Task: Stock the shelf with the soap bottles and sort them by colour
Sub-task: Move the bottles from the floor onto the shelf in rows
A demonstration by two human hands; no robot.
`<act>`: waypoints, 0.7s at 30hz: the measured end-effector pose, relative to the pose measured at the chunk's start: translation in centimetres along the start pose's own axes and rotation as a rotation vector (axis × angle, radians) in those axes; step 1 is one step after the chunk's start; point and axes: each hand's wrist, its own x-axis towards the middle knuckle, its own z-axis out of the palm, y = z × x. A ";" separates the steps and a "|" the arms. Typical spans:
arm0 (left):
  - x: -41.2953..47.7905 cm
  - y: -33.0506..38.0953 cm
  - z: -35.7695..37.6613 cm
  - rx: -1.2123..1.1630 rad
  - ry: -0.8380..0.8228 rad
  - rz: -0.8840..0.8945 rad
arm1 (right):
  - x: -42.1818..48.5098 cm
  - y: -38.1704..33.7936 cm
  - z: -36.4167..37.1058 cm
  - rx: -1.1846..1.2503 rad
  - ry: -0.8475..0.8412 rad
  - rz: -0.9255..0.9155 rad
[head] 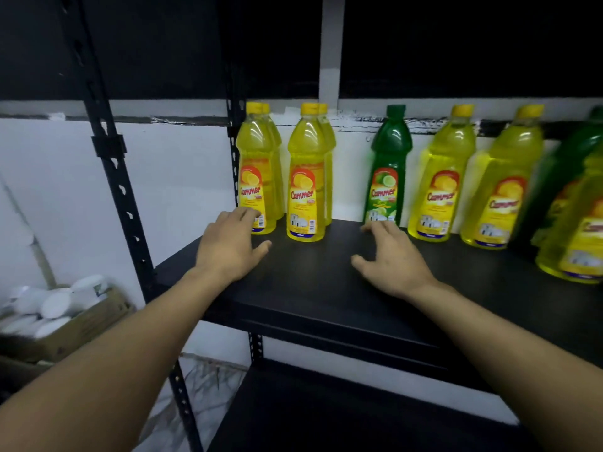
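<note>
while both hands reach over the black shelf [310, 288], the soap bottles stand upright along its back edge against a white wall [182, 177]. at the far left a yellow bottle [256, 171] stands with another yellow one close behind it, and just beside them a second yellow bottle [305, 177] also has a twin behind it. further right, after a gap, a single green bottle [388, 168] stands, then two more yellow bottles [440, 181] [502, 187] side by side. at the right edge of the view a dark green bottle [567, 177] and another yellow one [577, 230] in front of it are blurred and partly cut off. the left hand [228, 249] lies palm down, its fingers loosely spread and empty, the fingertips at the base of the leftmost yellow bottle; i cannot tell whether they touch it. the right hand [391, 259] is also palm down with fingers spread and holding nothing, its fingertips just in front of the green bottle's base. a black slotted upright [111, 177] of the rack rises at the left, and beyond it a cardboard box [65, 331] filled with white round things sits low beside the wall. a lower black shelf [342, 415] shows beneath.
</note>
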 end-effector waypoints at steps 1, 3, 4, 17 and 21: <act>0.0 0.8 -0.6 0.038 0.003 0.035 | -0.5 0.7 -1.1 -0.024 -0.007 0.010; 0.0 2.7 -1.6 0.081 0.012 0.100 | -1.4 2.1 -3.4 -0.057 -0.013 0.051; 0.2 3.8 -2.0 0.091 0.012 0.127 | -1.8 2.8 -4.5 -0.066 -0.015 0.074; 1.0 20.1 0.8 0.031 -0.057 0.323 | -4.6 12.0 -11.3 -0.193 0.026 0.172; 1.6 22.9 4.0 -0.093 -0.097 0.309 | -3.6 14.5 -10.7 -0.206 0.046 0.197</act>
